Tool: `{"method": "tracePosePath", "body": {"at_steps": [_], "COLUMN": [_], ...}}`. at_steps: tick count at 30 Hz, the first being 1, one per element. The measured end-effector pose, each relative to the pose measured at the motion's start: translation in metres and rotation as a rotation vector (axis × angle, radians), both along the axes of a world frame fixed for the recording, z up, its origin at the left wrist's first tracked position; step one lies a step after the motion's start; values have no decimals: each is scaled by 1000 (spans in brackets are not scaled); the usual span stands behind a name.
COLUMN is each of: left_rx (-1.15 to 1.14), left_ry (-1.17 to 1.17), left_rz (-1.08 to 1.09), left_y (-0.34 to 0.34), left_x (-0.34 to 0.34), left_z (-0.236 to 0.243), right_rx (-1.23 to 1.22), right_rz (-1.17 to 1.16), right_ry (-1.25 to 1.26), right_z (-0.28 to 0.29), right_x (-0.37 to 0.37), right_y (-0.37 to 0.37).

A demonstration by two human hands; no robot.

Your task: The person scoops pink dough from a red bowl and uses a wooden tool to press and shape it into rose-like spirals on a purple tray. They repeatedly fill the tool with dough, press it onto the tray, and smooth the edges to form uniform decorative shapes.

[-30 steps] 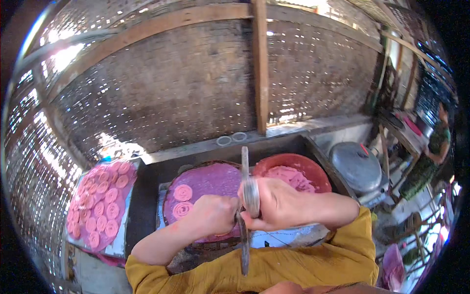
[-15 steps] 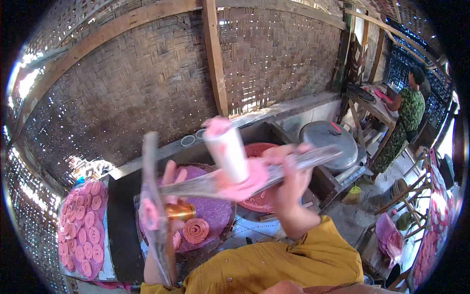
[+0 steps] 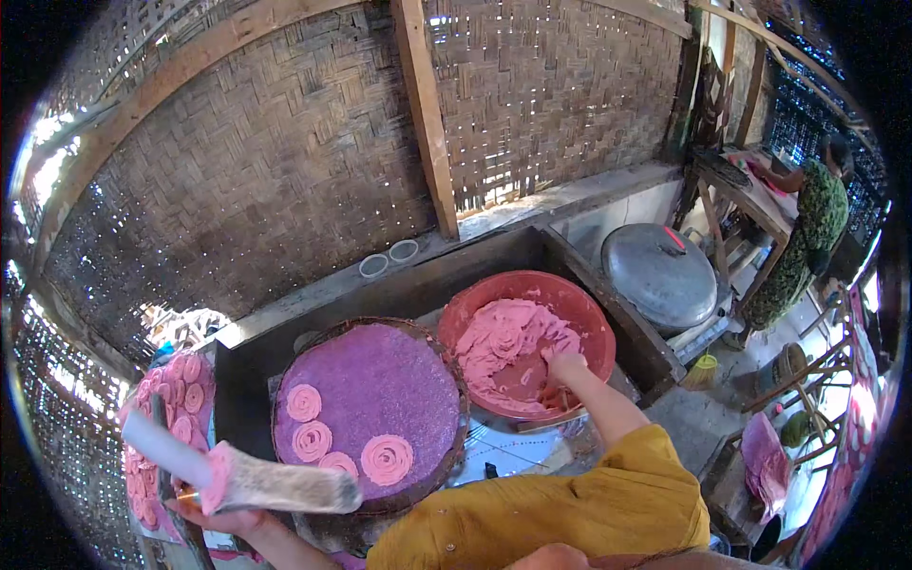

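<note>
1. Left hand (image 3: 228,519), near left, holds up a wooden press (image 3: 299,486). Its fingers appear closed around the lower part; the bars and blur hide the exact grip.
2. White cylinder (image 3: 166,450) stands out from the press toward far left, a ring of pink dough smeared at its base.
3. Right hand (image 3: 565,372) reaches down into the red basin (image 3: 598,328), at the near-right side of the pink dough (image 3: 503,334). Fingers point downward; whether spread or pinching cannot be told.
4. Dough lies in the basin, right of the round purple mat (image 3: 385,394). Looks soft, tacky and easily torn; probably best scooped from beneath with cupped fingers.
5. Press looks stiff, moderately heavy and awkwardly long. Smears likely make it slippery near the cylinder; bare wood seems the surer hold.
6. Pink coils (image 3: 388,460) sit on the mat's near and left parts. Likely light and fragile: better carried on the mat than lifted by their edges.
</note>
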State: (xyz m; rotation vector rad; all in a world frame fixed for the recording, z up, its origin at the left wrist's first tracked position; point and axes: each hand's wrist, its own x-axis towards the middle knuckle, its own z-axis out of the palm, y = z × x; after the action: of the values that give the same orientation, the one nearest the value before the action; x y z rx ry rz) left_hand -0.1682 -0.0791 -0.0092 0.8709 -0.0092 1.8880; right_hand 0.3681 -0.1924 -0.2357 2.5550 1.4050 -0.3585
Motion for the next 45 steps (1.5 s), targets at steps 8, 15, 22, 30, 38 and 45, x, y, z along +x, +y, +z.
{"method": "tracePosePath", "body": {"at_steps": [8,15,22,30,38,45], "left_rx": [-424,-308,-345,-360,-341,-357], "left_ry": [-143,26,37,40,44,54], "left_rz": [709,723,858,877,868,866], "left_y": [-6,-20,-32,-43,-59,-72], "left_x": [-63,-62,-57,-62,-74,-91], "left_z": [-8,0,15,21,28,27], "right_rx": [46,139,82,96,123,102], "right_rz": [251,215,321,311,182,206], "right_ry": [147,21,47,382,668,673], "right_z": [75,43,-23,-18,-32,-59], "right_x": [21,71,58,21,1,14], "right_y": [-5,25,49,47,55,58]}}
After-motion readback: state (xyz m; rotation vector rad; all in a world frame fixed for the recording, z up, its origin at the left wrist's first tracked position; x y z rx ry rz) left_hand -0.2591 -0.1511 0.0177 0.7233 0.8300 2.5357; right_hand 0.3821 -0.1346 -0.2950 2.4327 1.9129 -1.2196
